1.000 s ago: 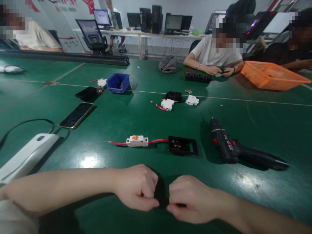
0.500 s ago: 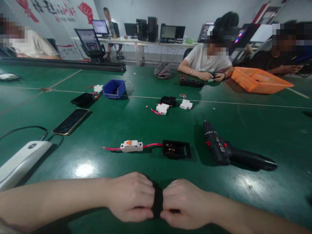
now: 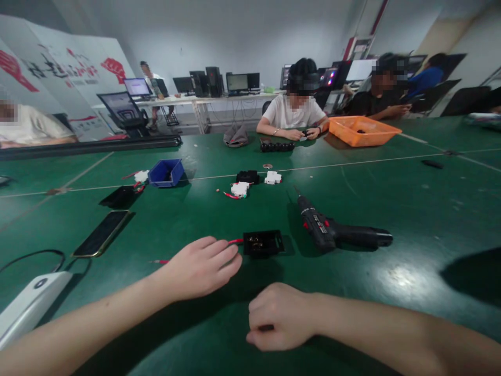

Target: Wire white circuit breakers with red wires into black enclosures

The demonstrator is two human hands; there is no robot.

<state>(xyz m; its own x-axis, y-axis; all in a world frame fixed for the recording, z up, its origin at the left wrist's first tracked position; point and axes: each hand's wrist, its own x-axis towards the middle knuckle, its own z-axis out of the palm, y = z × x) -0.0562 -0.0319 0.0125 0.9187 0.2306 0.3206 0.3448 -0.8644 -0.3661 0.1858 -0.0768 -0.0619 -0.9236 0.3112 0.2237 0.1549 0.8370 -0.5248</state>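
Note:
My left hand (image 3: 209, 265) reaches over the middle of a red wire run, palm down, with its fingers stretched forward and loosely bent. It hides the white circuit breaker seen there earlier; whether it touches it I cannot tell. A red wire (image 3: 236, 242) shows past its fingertips and enters a black rectangular housing (image 3: 264, 243) with brassy metal parts inside. The bare-tipped other wire end (image 3: 159, 261) sticks out left of my wrist. Nearer to me, my right hand (image 3: 278, 317) rests in a closed fist with nothing seen in it.
A black cordless drill (image 3: 332, 227) lies to the right. At left are a phone (image 3: 102, 234) and a white device (image 3: 33, 305). Beyond stand a blue bin (image 3: 166, 173), white breakers (image 3: 240, 189) and an orange basket (image 3: 362, 131). A co-worker (image 3: 293, 112) handles something small across the green table.
My left hand has left its place beside the right fist and moved forward over the breaker, its fingers unfolding. My right hand stays closed. The view has shifted right and upward.

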